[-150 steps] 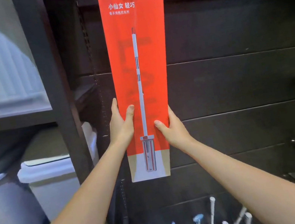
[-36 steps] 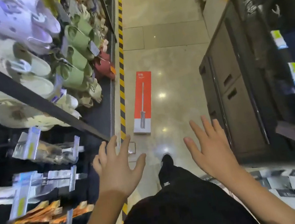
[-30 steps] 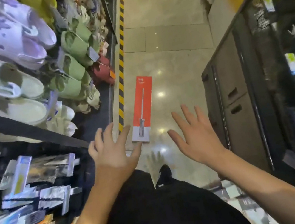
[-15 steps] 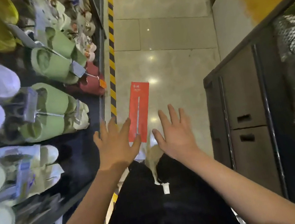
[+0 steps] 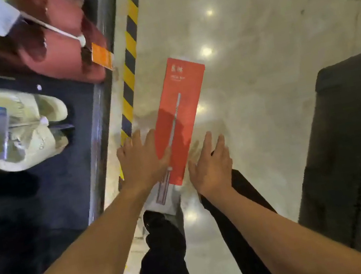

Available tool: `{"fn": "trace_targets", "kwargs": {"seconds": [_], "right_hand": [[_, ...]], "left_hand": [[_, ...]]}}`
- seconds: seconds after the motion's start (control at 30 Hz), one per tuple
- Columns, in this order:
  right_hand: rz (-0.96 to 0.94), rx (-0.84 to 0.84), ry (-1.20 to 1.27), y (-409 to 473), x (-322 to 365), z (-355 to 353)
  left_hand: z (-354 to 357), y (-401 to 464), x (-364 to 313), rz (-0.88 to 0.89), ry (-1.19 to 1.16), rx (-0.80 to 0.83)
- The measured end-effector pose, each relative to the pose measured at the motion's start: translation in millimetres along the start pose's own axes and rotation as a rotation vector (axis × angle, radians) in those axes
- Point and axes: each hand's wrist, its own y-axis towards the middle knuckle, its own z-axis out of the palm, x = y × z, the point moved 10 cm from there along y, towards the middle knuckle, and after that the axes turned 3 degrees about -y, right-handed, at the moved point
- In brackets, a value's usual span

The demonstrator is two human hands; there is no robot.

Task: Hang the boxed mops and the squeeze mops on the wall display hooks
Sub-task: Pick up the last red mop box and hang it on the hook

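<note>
The red boxed mop [image 5: 181,117] lies flat on the pale tiled floor [image 5: 260,74], lengthwise away from you, just right of the yellow-and-black striped floor tape [image 5: 129,56]. Your left hand [image 5: 141,161] is spread over its near left edge, fingers straight, thumb over the red face; whether it touches the box you cannot tell. Your right hand [image 5: 212,167] is beside the near right edge, fingers extended, holding nothing. Left of the tape, slippers [image 5: 29,132] hang on a dark display rack. A dark cabinet [image 5: 358,153] stands at right.
</note>
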Motion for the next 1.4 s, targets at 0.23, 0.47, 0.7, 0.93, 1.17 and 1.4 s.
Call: {"fn": "trace_targets", "kwargs": {"seconds": [0.23,0.47,0.7,0.93,1.17,1.4], "right_hand": [[0.238,0.029,0.571,123.0,-33.4,131.8],[0.195,0.157,0.774,190.5,-16.4,203.5],[0.227,0.145,0.953,171.5,-28.1,173.5],[0.194,-0.081,1.010,85.5,-50.0,7.3],[0.110,-0.292,1.096,-62.7,-68.0,-265.1],[0.002,-0.508,1.170,-186.0,-84.9,-496.1]], "left_hand": [[170.6,94.8,47.7,-0.143,-0.130,0.142],[236.1,153.5,79.3,-0.276,-0.702,0.182],[212.9,131.3,37.8,-0.174,-1.145,0.211],[54.1,70.1,-54.0,-0.044,-1.158,0.169],[-192.2,-23.2,-193.6,0.161,-1.145,0.173],[-421.4,-125.3,-329.1,0.393,-1.157,0.018]]}}
